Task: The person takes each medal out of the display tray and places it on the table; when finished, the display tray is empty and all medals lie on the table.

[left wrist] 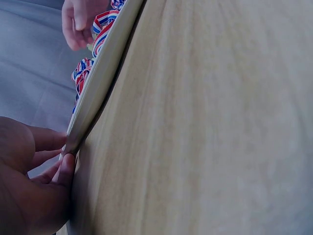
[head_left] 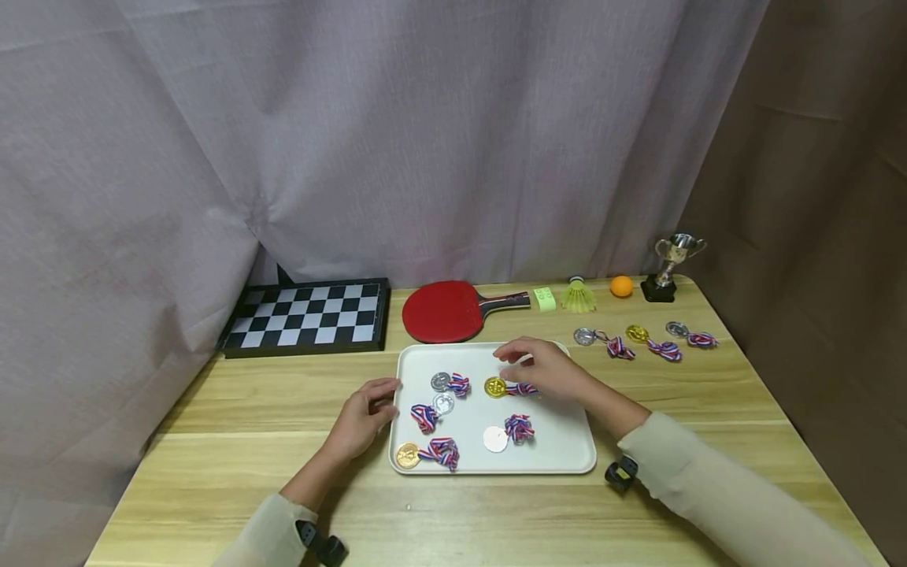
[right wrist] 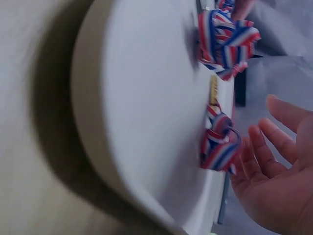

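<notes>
Five medals lie on white tray (head_left: pixel 567 449) at table centre. Tray's left edge is pinched by left hand (head_left: pixel 364 417). Right hand (head_left: pixel 546 368), fingers loose and empty, hovers over gold medal (head_left: pixel 495 387). Step judged: placing medals on tray; three medals (head_left: pixel 638 334) near trophy likely fetched next.
</notes>
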Demonstrator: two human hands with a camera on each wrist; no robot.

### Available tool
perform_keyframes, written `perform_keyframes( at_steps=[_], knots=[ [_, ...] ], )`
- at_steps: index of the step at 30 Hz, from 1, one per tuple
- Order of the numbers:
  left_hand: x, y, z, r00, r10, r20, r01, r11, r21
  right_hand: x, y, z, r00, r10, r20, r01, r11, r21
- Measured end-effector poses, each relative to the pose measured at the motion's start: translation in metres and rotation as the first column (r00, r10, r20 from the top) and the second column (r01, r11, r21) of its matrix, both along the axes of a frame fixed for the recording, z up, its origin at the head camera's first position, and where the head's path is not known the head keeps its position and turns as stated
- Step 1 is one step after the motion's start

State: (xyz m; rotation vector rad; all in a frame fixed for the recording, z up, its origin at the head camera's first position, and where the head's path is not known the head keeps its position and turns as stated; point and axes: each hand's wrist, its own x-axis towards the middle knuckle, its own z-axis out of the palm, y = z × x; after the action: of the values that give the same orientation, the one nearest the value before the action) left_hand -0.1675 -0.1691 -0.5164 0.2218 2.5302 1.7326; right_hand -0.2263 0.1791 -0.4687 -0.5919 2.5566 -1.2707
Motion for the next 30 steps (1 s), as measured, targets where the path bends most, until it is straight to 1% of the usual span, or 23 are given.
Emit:
perform_keyframes(
  at_steps=[4, 7, 11, 15, 20, 24, 30],
  knots=[
    [0.0, 0.0, -0.001, 1.0, 0.0, 0.003, 0.0, 1.0, 0.001, -0.003, -0.006, -0.011, 0.998, 0.05, 0.03, -0.051, 0.997, 0.05],
    [0.0, 0.0, -0.001, 1.0, 0.001, 0.003, -0.001, 1.0, 0.0, -0.005, -0.009, -0.017, 0.996, 0.083, 0.033, -0.086, 0.992, 0.089],
    [0.0, 0.0, -0.001, 1.0, 0.002, 0.004, -0.002, 1.0, -0.003, -0.006, -0.01, -0.02, 0.993, 0.116, 0.01, -0.116, 0.987, 0.112],
    [0.0, 0.0, 0.0, 1.0, 0.004, 0.008, -0.004, 1.0, -0.004, -0.007, -0.011, -0.022, 0.992, 0.13, -0.01, -0.128, 0.985, 0.116],
    [0.0, 0.0, -0.002, 1.0, 0.002, 0.002, -0.002, 1.0, -0.002, -0.008, -0.012, -0.026, 0.989, 0.138, -0.046, -0.13, 0.98, 0.151],
    [0.0, -0.001, -0.001, 1.0, -0.003, -0.009, 0.003, 1.0, 0.0, -0.009, -0.013, -0.026, 0.988, 0.147, -0.057, -0.138, 0.981, 0.139],
    [0.0, 0.0, -0.002, 1.0, -0.005, -0.009, 0.005, 1.0, -0.001, -0.01, -0.014, -0.024, 0.989, 0.15, -0.011, -0.148, 0.982, 0.114]
  ],
)
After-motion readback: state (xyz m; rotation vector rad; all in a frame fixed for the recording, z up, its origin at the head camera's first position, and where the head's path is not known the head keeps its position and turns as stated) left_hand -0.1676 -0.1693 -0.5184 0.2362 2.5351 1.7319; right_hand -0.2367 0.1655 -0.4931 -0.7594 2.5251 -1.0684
